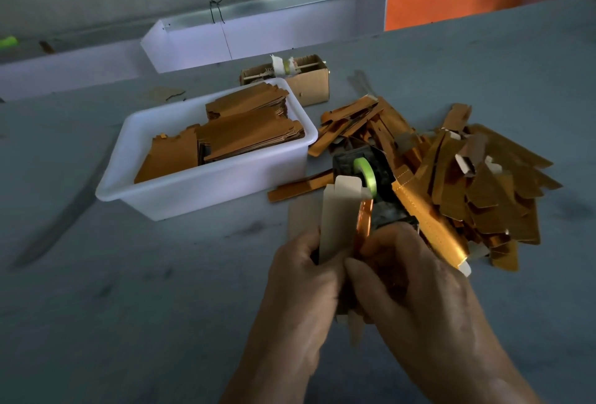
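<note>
Head view: I see the left hand (300,281) and right hand (419,294) curled round one flat carton blank (338,213), matte pale card inside and glossy gold foil outside. They hold it upright above the grey surface (129,307), toward its near edge. A black tape dispenser (346,161) stands just behind, with a smooth white plastic tub (206,192) to its left.

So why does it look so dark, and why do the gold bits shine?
Head view: the light is dim, so the left hand and right hand look shadowy; the pile of gold blanks catches glare; the blank they hold is slightly blurred.
</note>
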Action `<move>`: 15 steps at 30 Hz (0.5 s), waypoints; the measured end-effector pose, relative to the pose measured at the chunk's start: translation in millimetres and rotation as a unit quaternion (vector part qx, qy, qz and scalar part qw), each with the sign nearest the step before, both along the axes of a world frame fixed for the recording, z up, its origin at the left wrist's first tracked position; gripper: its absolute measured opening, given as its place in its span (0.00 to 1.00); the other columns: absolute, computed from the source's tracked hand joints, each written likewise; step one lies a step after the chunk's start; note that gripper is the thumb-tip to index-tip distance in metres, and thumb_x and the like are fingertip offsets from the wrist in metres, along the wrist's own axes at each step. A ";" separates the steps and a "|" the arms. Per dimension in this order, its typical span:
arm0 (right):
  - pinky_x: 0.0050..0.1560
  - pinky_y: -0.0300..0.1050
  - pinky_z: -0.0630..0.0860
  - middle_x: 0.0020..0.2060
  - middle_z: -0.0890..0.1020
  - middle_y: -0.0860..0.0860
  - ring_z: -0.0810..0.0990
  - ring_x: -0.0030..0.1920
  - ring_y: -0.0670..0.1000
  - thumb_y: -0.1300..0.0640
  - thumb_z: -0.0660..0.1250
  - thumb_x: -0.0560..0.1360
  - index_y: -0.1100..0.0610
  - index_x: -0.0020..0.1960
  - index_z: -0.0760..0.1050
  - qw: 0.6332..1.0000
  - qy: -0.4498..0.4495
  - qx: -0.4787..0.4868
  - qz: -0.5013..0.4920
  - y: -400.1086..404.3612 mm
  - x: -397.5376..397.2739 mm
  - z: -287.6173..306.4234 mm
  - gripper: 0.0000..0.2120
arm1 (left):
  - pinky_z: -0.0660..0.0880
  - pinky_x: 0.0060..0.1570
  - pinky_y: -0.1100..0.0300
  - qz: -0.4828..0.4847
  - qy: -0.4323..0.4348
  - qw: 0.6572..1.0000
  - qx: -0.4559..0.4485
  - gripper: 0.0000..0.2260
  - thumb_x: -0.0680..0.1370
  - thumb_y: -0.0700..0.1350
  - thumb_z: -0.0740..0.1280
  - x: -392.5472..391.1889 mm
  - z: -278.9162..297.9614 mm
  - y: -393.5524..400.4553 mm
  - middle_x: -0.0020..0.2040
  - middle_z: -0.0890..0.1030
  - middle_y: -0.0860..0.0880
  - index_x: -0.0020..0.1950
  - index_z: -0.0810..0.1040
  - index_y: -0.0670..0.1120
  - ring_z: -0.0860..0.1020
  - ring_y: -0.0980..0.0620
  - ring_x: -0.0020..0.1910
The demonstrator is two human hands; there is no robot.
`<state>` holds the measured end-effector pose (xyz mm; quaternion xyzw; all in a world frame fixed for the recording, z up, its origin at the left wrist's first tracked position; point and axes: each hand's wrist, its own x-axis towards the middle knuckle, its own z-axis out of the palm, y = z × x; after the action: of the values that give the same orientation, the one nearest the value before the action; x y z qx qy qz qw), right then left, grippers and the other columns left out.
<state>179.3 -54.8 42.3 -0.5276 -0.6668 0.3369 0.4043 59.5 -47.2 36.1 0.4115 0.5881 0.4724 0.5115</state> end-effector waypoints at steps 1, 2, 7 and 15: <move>0.38 0.36 0.79 0.33 0.82 0.46 0.81 0.36 0.40 0.36 0.59 0.64 0.46 0.44 0.71 0.999 0.032 -0.021 0.021 1.1 1.2 1.5 0.16 | 0.75 0.29 0.62 -0.026 -0.014 1.000 -0.004 0.04 0.71 0.48 0.72 -2.7 0.7 -0.6 0.39 0.84 0.42 0.43 0.83 0.48 0.82 0.50 0.34; 0.37 0.37 0.79 0.34 0.82 0.45 0.82 0.36 0.41 0.37 0.60 0.65 0.46 0.44 0.72 0.998 0.050 -0.032 0.033 2.4 2.8 1.9 0.16 | 0.76 0.33 0.59 -0.052 -0.024 0.998 -0.006 0.07 0.72 0.51 0.70 -5.5 1.8 -1.9 0.40 0.84 0.42 0.44 0.84 0.49 0.82 0.49 0.37; 0.39 0.37 0.80 0.35 0.83 0.42 0.82 0.36 0.41 0.54 0.66 0.72 0.48 0.44 0.76 0.995 0.053 -0.072 0.045 6.2 6.2 -2.6 0.02 | 0.74 0.34 0.67 -0.085 0.023 0.995 0.042 0.06 0.77 0.47 0.69 -12.6 1.8 -3.8 0.34 0.83 0.51 0.42 0.83 0.49 0.81 0.58 0.34; 0.47 0.48 0.79 0.37 0.83 0.47 0.82 0.39 0.45 0.39 0.67 0.57 0.48 0.43 0.80 0.972 0.155 -0.178 0.000 11.6 15.4 -5.6 0.19 | 0.75 0.45 0.64 -0.164 -0.032 0.986 -0.024 0.07 0.76 0.46 0.67 -11.8 5.6 -10.4 0.45 0.86 0.51 0.50 0.85 0.51 0.83 0.55 0.47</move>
<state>194.6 -43.1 36.7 -0.5324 -0.5253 0.5280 0.4022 47.7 -57.6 41.8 0.4746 0.5068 0.3813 0.6103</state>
